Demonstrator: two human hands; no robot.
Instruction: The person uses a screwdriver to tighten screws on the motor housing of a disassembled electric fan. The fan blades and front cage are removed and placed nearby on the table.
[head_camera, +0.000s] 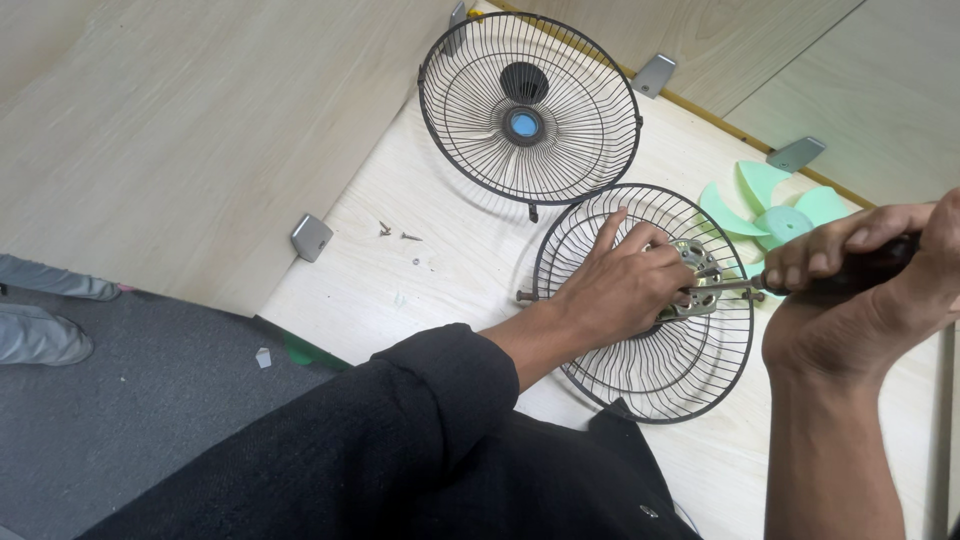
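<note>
the left hand (615, 290) lies flat on the rear fan guard (645, 375), pressing its metal motor bracket (697, 278). the right hand (865, 290) has its grip closed around a screwdriver (800, 280), tip at the bracket.

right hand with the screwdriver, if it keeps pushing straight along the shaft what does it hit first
Most likely the metal motor bracket inside the wire guard: the right hand points the screwdriver leftward at it, beside the left hand.

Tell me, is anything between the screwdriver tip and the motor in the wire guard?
Nothing visible. The right hand holds the screwdriver, and its shaft runs straight to the motor inside the guard. The left hand rests on the motor beside the tip, not across it.
</note>
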